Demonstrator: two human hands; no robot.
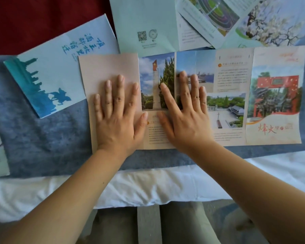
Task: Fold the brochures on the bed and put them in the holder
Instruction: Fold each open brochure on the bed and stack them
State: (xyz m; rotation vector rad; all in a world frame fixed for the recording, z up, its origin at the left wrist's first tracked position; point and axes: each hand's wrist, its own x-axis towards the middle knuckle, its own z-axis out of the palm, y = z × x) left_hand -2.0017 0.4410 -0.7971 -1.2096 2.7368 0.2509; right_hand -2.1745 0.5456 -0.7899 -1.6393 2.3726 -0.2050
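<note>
1. Peach paper: a long brochure (232, 76) lies spread left to right across the blue blanket (42, 138) on the bed, close to the near edge, where the white sheet (148, 187) shows.
2. Left hand (116, 110): flat, fingers straight and spread, palm down on the blank peach panel at the brochure's left end. It grips nothing.
3. Right hand (185, 110): also flat, fingers straight, laid over the printed panels just beside the left hand, with the thumbs nearly meeting. It grips nothing either.
4. Reading: the blank panel looks like an end flap already turned over onto the print. The left palm seems to press that fold down while the right pins the rest of the sheet so it does not slide on the soft blanket.
5. Look of the brochure: thin and glossy, with vertical creases dividing several panels of photos, small text blocks, and a red gateway picture on the far right panel. Most of it is not yet folded.
6. Around it:
   - A folded blue brochure (48, 74) lies to the left, its corner tucked under the peach one.
   - A pale green sheet (148, 23) lies above.
   - Loose brochures (253, 23) overlap at the upper right.
   - Red cloth (33, 18) shows beyond.
7. The holder is not in view.
</note>
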